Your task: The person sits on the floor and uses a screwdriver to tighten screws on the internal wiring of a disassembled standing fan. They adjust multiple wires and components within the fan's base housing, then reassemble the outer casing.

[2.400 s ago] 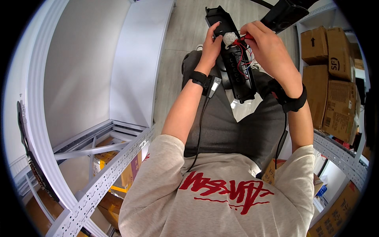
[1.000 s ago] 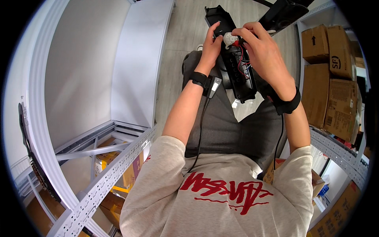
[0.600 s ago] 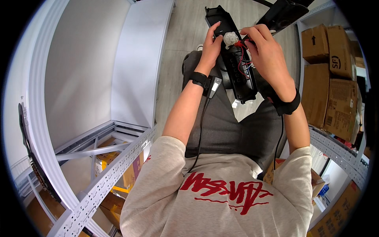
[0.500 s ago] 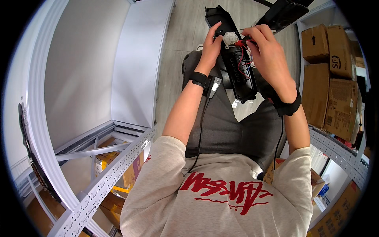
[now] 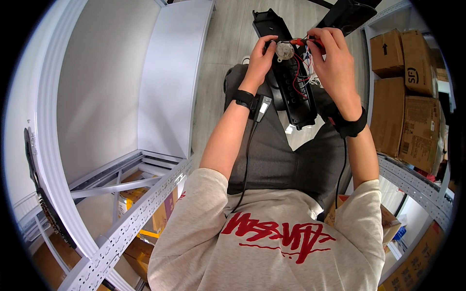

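Across my lap and past my knees lies a long black plastic housing [image 5: 302,109], tilted, its far end to the left. A round whitish plastic part [image 5: 285,51] sits on it near the far half, and thin red and pale wires [image 5: 297,77] run loose beside it. My right hand [image 5: 334,63] pinches a slim red-and-black tool [image 5: 298,42], which points left above the round part; its exact kind is unclear. At the housing's left edge, my left hand [image 5: 261,60] has thumb and forefinger drawn together near the tool's far end. What lies between those fingertips is too small to make out.
A black object [image 5: 347,17] stands beyond my right hand. Cardboard boxes [image 5: 388,111] fill the metal shelf at right. A grey panel [image 5: 170,77] and perforated shelf frame [image 5: 131,213] stand at left. Cables hang from both wristbands [image 5: 349,127].
My left forefinger, stretched over the housing before, has curled toward the thumb. My right hand has moved slightly, and the red-and-black tool now lies higher and more level above the round part.
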Tool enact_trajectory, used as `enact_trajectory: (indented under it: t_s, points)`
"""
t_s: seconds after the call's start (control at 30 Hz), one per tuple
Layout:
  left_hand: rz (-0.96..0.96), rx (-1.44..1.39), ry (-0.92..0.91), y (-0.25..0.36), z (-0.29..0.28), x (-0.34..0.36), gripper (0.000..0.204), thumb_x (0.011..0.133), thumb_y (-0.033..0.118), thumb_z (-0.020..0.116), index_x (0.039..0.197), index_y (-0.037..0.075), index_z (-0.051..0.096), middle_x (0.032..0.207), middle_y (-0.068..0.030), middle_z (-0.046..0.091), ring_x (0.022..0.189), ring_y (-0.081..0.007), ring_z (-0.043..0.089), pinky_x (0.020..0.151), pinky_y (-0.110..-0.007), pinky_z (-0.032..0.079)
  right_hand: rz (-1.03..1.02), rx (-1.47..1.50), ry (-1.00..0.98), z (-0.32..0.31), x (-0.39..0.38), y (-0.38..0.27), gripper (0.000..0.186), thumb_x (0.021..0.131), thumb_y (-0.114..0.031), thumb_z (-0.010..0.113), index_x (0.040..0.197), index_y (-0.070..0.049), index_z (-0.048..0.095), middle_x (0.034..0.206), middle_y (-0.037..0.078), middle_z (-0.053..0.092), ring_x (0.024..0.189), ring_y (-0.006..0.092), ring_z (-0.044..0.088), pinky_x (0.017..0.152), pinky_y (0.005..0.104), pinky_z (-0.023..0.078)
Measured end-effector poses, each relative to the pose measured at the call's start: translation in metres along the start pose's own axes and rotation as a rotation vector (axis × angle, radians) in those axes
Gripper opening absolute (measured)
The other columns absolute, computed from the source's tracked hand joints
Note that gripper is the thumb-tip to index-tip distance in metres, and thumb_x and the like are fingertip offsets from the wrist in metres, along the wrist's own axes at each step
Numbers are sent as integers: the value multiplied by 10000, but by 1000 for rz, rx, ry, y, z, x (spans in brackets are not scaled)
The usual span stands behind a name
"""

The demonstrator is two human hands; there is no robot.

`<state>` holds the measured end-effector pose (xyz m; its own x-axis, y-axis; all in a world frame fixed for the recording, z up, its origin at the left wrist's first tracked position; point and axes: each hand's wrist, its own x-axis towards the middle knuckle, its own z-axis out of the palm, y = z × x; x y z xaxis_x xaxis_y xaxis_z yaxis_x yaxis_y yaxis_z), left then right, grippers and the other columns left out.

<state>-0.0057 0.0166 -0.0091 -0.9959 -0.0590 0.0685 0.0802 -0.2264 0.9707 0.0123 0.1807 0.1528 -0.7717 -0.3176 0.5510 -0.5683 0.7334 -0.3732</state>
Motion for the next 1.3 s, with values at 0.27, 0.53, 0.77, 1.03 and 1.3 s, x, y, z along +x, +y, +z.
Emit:
enact_trajectory:
  t_s: [0.27,0.53,0.77,1.03,1.3]
  points:
    - [-66,-72,-28,0,1,0,223,1042,183,588,1223,63,637,1051,11,645,910,-84,546,822,-242,459,17,53,15,7,3,2,223,891,-33,694,1105,-79,653,1035,104,613,835,293,687,719,381,560]
    - [15,16,19,-1,1,0,171,1042,171,582,1172,65,615,1008,16,620,872,-84,527,790,-244,447,65,98,28,2,2,2,221,906,-53,693,1122,-86,661,1053,93,623,867,276,695,739,366,561]
    - [-63,35,121,7,1,-3,173,1064,225,541,1172,103,599,992,25,573,807,-85,461,728,-240,407,74,31,35,-8,-2,2,201,910,-79,699,1109,-89,670,1054,80,631,857,267,698,720,364,562]
    - [48,59,152,3,-2,-1,331,1078,260,494,1364,105,560,1339,-63,590,1189,-173,532,1010,-297,407,67,29,35,-11,-5,-1,204,905,-76,700,1107,-86,669,1061,83,637,843,284,695,708,371,564]
    - [27,-4,107,11,-1,-3,464,1081,252,474,1512,86,443,1549,-87,446,1436,-207,383,1179,-331,278,34,-2,53,-7,-5,5,210,902,-83,704,1108,-91,663,1076,81,635,838,300,688,706,382,559]
